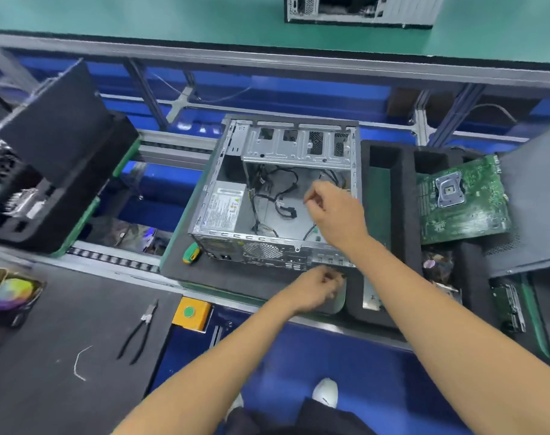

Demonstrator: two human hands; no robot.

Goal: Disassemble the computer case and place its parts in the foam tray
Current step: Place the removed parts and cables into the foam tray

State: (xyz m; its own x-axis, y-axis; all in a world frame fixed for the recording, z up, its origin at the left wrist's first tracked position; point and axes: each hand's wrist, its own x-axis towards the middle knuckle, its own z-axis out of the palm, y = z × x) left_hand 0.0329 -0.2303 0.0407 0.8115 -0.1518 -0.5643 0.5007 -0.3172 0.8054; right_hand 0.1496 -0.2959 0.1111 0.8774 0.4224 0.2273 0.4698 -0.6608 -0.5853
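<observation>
My right hand (336, 211) reaches over the near rim into the open grey sheet-metal computer case (277, 189), fingers curled and pinching something small and thin that I cannot make out. Just beyond its fingertips lie the loose black cables (277, 196) on the case floor, and further to its left sits the silver power supply with a white label (225, 205). My left hand (316, 288) is below the right one, against the near outer wall of the case, fingers curled; whether it grips anything I cannot tell.

To the right of my right hand is the black foam tray (402, 196) with its deep pockets, and further right a green motherboard with a metal socket (462, 199) lies tilted across it. Left of my left hand, a green and yellow screwdriver handle (191, 253) lies on the dark mat just beside the case corner. Further left and nearer to me, black-handled pliers (138, 332) and a white scrap of wire (79, 362) rest on the dark counter (47, 387), and a yellow box with a green button (191, 312) sits at its edge.
</observation>
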